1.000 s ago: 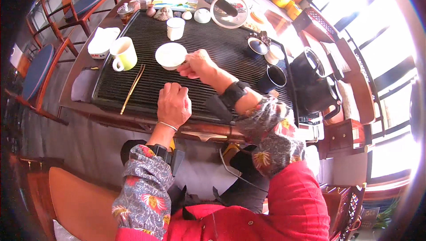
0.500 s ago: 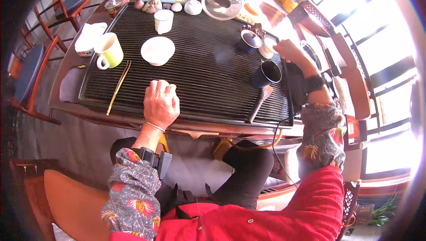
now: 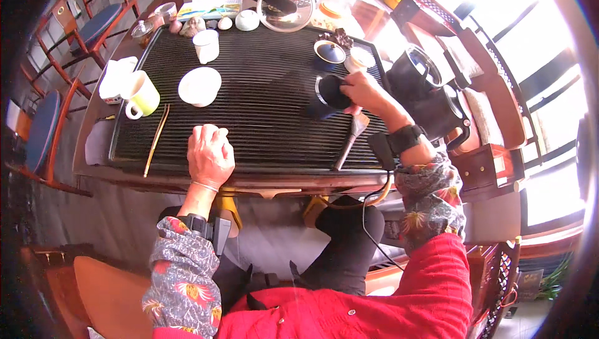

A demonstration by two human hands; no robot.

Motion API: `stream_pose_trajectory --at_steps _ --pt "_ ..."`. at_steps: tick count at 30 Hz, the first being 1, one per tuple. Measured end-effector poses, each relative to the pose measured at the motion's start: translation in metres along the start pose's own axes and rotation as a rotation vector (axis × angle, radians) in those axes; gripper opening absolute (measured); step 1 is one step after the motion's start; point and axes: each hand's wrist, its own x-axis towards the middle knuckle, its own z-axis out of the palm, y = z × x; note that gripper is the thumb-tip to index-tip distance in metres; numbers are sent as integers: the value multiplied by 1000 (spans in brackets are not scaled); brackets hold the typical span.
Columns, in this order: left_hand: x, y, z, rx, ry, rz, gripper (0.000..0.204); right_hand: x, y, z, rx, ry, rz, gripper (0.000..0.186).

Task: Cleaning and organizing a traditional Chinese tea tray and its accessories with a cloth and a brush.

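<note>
**Dark pitcher held at the right of the slatted tea tray**

Dark ribbed slats covered the tea tray point(image 3: 262, 114), which filled the wooden table in front of the seated person. The right hand point(image 3: 365, 92) was closed around a dark pitcher point(image 3: 332, 92) near the tray's right side, its round mouth turned toward the camera. Just below the hand lay a dark-handled brush point(image 3: 349, 142), slanting toward the near edge. The left hand point(image 3: 210, 155) rested palm down on the near part of the tray, fingers curled loosely and gripping nothing. Further out stood a white bowl point(image 3: 199, 86), a white cup point(image 3: 206, 45) and a yellow mug point(image 3: 141, 94) at the left rim. Thin bamboo tongs point(image 3: 156, 139) lay beside the mug. A black kettle point(image 3: 419, 80) stood to the right, off the tray.
</note>
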Motion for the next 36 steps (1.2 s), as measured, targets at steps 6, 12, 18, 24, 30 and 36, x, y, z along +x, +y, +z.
stream_pose_trajectory --at_steps 6,12,18,24,30,36 --pt "-1 0 -5 2 -5 2 18 15 -46 33 46 -47 40 21" --pt "-2 1 -1 19 -13 3 21 23 -36 34 144 -80 -8 30" --pt "2 6 4 4 -30 9 21 58 53 -9 -276 628 -107 33" --pt "6 7 2 15 -17 18 19 108 127 -56 -402 833 -76 69" --pt "1 3 -5 10 -64 -7 19 136 106 -53 -598 356 18 106" --pt "4 8 -9 22 -79 18 16 134 103 -51 -314 242 28 73"
